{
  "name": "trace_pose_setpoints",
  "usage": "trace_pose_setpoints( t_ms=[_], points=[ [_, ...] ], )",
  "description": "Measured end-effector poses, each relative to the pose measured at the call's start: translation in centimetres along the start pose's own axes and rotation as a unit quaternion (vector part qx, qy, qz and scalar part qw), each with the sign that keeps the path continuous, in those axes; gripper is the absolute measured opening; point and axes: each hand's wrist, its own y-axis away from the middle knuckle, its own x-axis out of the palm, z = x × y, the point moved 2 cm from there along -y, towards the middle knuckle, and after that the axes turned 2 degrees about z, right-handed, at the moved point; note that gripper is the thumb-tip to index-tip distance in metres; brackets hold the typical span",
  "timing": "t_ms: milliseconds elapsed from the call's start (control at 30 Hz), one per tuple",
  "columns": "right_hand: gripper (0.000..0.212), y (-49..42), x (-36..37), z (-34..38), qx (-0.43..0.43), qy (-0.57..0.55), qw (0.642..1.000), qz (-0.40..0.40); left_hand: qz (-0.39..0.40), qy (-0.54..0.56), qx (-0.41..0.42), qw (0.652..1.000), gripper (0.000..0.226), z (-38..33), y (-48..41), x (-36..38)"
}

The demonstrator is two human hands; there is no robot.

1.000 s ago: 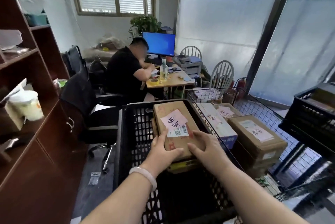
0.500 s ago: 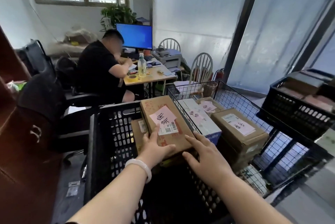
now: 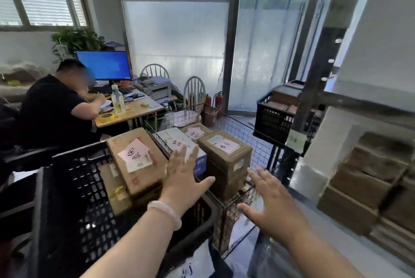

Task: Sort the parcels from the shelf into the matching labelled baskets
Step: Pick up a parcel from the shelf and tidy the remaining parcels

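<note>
A brown cardboard parcel [image 3: 137,160] with a pink handwritten label lies on top of other parcels inside a black plastic basket [image 3: 74,187]. To its right a wire basket [image 3: 251,133] holds several labelled parcels, among them a brown box [image 3: 224,154]. My left hand [image 3: 184,176], with a pale bracelet at the wrist, hovers with spread fingers over the edge between the two baskets, holding nothing. Off to the right, my right hand [image 3: 269,203] is spread too and empty. Stacked brown parcels [image 3: 370,183] sit blurred on the shelf at the right.
Another black basket [image 3: 276,118] with parcels stands at the back right by a metal shelf post [image 3: 314,89]. A person in black sits at a desk [image 3: 132,113] with a monitor and a bottle. Chairs and fire extinguishers stand behind the wire basket.
Both hands have let go of the pink-labelled parcel, which stays in the black basket, and have moved right with fingers spread. The view has swung right toward the shelf.
</note>
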Motion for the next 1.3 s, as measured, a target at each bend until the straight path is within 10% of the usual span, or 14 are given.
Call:
trace_pose_setpoints(
  t_ms=[600, 1300],
  points=[
    [0.088, 38.9, -18.7, -23.6, 0.331, 0.144, 0.912, -0.194, 0.106, 0.050, 0.457, 0.882, 0.077, -45.3, 22.7, 16.9],
    [0.081, 62.0, -28.2, -37.3, 0.506, 0.116, 0.805, -0.287, 0.270, 0.157, 0.568, 0.761, 0.073, -70.6, 39.5, 27.2]
  ],
)
